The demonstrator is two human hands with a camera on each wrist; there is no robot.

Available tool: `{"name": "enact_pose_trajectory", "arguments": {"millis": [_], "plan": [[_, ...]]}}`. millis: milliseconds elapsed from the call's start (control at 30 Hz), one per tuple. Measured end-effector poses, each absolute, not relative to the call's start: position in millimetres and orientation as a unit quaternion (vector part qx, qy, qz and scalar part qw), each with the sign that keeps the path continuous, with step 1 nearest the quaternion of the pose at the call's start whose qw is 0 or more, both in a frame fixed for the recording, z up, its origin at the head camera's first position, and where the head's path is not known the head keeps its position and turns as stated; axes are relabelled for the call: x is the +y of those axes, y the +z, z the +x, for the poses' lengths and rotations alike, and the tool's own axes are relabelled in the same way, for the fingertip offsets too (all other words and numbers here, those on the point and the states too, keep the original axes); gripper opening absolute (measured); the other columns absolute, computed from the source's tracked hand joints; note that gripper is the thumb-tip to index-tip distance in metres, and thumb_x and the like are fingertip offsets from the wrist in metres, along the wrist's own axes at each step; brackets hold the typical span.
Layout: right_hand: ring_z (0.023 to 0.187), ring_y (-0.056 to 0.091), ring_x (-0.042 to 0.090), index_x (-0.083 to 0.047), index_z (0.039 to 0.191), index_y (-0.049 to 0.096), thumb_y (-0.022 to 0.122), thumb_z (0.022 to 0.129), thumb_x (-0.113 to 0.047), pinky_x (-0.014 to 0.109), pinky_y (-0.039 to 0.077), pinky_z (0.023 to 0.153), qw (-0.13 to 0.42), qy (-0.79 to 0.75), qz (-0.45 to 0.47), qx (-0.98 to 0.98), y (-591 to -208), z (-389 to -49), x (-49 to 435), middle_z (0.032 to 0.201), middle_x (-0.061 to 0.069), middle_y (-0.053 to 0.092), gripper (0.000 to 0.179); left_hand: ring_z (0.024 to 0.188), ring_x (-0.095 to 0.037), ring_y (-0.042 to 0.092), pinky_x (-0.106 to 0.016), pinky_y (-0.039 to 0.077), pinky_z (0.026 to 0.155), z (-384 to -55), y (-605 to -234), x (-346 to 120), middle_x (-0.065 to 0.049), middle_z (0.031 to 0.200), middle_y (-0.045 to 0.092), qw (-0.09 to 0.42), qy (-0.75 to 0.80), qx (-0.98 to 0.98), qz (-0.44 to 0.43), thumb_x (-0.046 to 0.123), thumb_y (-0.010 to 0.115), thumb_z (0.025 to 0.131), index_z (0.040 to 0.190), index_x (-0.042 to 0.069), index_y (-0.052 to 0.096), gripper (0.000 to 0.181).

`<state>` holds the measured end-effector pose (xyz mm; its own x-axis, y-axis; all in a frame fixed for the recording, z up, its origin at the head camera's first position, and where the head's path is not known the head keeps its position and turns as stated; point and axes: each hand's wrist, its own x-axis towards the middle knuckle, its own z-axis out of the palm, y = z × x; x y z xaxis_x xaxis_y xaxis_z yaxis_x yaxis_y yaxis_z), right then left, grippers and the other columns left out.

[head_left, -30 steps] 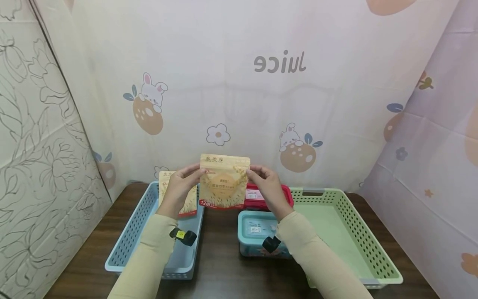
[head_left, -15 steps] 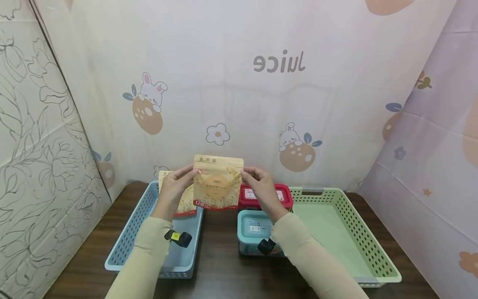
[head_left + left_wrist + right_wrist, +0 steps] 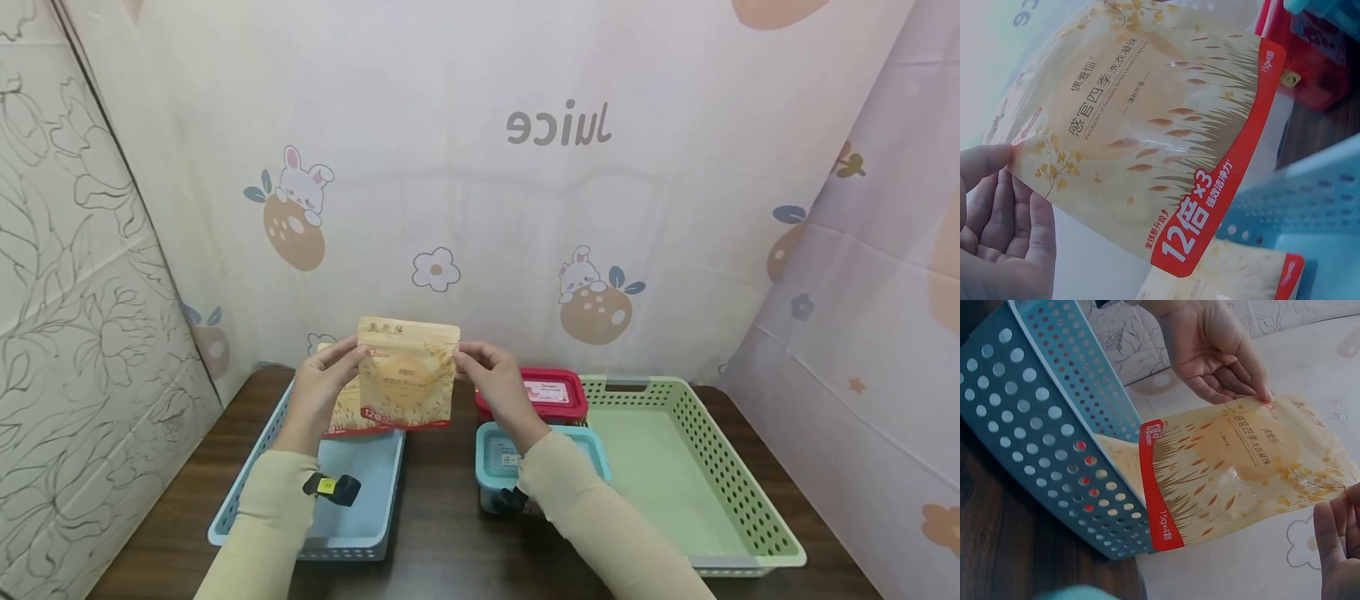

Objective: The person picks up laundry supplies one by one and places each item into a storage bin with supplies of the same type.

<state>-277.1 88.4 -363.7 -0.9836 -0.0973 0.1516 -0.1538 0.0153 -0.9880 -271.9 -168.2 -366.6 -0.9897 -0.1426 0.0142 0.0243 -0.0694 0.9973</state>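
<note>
A yellow laundry capsule pouch [image 3: 408, 375] with a red bottom band is held upright between both hands. My left hand [image 3: 318, 392] pinches its left edge near the top, thumb on the printed front. The right hand [image 3: 498, 383] pinches the opposite edge at about the same height. Behind the left hand a second pouch of the same kind [image 3: 347, 412] stands in the blue basket [image 3: 356, 475], partly covered by the held one. In the left wrist view the red band of the held pouch [image 3: 1129, 119] hangs over the basket's side.
A red-lidded box [image 3: 558, 393] stands behind a box with a light blue lid [image 3: 596, 446], right of the middle. Further right lies a green basket [image 3: 675, 467]. All of them are on a dark wooden table [image 3: 442, 517], with a printed curtain [image 3: 450, 208] behind.
Both hands have carried the pouch left, from over the gap between the baskets toward the blue basket, and slightly lower. It now overlaps the second pouch. The boxes and baskets stay put.
</note>
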Motion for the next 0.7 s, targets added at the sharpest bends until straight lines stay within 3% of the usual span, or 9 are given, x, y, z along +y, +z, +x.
{"name": "enact_pose_trajectory", "arguments": {"millis": [233, 500, 700], "plan": [[0.104, 0.065, 0.029, -0.004, 0.121, 0.068, 0.069, 0.097, -0.026, 0.030, 0.056, 0.088, 0.010, 0.695, 0.102, -0.712, -366.0, -272.9, 68.8, 0.111, 0.010, 0.066, 0.033, 0.135, -0.024, 0.046, -0.040, 0.037, 0.113, -261.4, -368.3, -188.6, -0.005, 0.155, 0.041, 0.072, -0.705, -0.703, 0.054, 0.046, 0.073, 0.090, 0.146, 0.009, 0.052, 0.070], [0.108, 0.064, 0.034, 0.001, 0.122, 0.066, 0.066, 0.099, -0.016, 0.031, 0.057, 0.087, -0.018, 0.703, 0.116, -0.701, -370.1, -270.2, 49.1, 0.111, 0.010, 0.066, 0.029, 0.129, -0.020, 0.050, -0.042, 0.035, 0.115, -252.7, -370.2, -209.7, -0.009, 0.149, 0.049, 0.069, -0.701, -0.707, 0.067, 0.048, 0.073, 0.088, 0.148, 0.009, 0.050, 0.075], [0.101, 0.065, 0.024, 0.000, 0.119, 0.067, 0.066, 0.099, -0.017, 0.031, 0.057, 0.088, -0.025, 0.709, 0.132, -0.692, -373.6, -266.4, 35.4, 0.109, 0.009, 0.067, 0.027, 0.130, -0.015, 0.049, -0.041, 0.035, 0.115, -246.0, -371.3, -223.0, -0.003, 0.145, 0.052, 0.073, -0.693, -0.714, 0.072, 0.047, 0.073, 0.089, 0.148, 0.012, 0.050, 0.072]]}}
